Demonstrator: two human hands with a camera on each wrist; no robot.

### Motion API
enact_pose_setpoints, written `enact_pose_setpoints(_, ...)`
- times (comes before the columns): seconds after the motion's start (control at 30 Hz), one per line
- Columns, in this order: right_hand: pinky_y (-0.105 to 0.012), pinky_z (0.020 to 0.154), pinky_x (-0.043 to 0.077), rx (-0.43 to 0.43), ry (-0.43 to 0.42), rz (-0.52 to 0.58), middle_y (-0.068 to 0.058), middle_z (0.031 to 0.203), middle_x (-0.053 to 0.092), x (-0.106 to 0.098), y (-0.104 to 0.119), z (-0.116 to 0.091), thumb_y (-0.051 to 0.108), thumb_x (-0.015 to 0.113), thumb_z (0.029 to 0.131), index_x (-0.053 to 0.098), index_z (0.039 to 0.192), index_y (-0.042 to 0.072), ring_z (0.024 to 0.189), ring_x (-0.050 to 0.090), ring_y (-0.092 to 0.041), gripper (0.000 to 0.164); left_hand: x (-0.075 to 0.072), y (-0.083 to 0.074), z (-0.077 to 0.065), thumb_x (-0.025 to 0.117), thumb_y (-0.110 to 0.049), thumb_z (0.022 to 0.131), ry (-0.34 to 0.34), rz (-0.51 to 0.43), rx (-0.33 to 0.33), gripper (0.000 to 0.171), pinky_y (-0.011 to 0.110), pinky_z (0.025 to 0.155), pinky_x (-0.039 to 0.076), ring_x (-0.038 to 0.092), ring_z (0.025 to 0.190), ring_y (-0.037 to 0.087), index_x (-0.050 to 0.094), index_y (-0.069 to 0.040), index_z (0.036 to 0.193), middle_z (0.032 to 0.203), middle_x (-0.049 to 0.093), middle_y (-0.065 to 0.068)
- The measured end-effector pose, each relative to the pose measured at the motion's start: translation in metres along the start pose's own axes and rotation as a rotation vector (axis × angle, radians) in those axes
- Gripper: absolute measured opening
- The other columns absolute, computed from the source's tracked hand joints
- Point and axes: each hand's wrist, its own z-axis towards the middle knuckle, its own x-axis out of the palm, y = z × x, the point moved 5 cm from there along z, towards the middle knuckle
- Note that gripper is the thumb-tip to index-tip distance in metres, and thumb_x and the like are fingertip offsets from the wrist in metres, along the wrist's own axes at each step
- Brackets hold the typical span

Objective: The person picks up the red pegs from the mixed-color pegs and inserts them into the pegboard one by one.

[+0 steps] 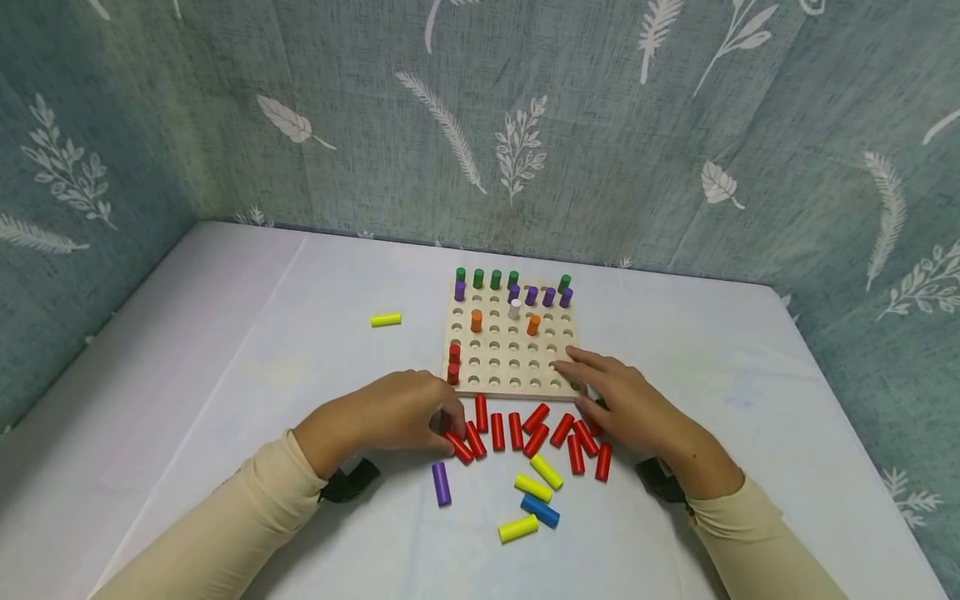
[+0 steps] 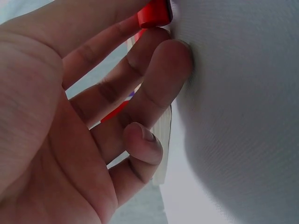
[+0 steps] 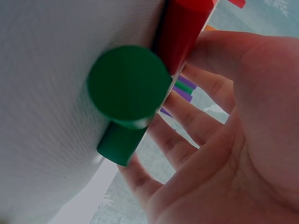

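A wooden pegboard (image 1: pixel 504 364) with rows of holes lies in the middle of the table. At its front left, my left hand (image 1: pixel 401 410) pinches a red peg (image 1: pixel 459 447) between thumb and index finger; the same red peg (image 2: pixel 155 14) shows at the top of the left wrist view. My right hand (image 1: pixel 626 404) rests at the board's front right corner, fingers spread and reaching over the edge. Below that palm lie green pegs (image 3: pixel 128 86) and a red peg (image 3: pixel 184 35), mostly hidden from the head view. Two red pegs (image 1: pixel 453 364) stand at the board's left edge.
Loose red pegs (image 1: pixel 497 432) lie along the board's front. Nearer are yellow pegs (image 1: pixel 518 528), a blue peg (image 1: pixel 540 510) and a purple peg (image 1: pixel 442 484). Another yellow peg (image 1: pixel 386 320) lies left. Green pegs (image 1: pixel 496 280) and purple pegs (image 1: pixel 532 296) stand in the back rows.
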Motion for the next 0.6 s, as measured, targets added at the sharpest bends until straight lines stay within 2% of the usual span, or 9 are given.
enact_pose_setpoints(0.6, -0.064, 0.113, 0.033, -0.005, 0.006, 0.008, -0.007, 0.163, 0.033, -0.0021, 0.0007, 0.0008, 0.024, 0.062, 0.099, 0.046, 0.151, 0.025, 0.148, 0.034, -0.038, 0.054, -0.001, 0.0, 0.0002, 0.084, -0.027, 0.081, 0.0, -0.009, -0.015, 0.012, 0.027, 0.073, 0.048, 0.057, 0.074, 0.007, 0.074, -0.03, 0.087, 0.072, 0.061, -0.018)
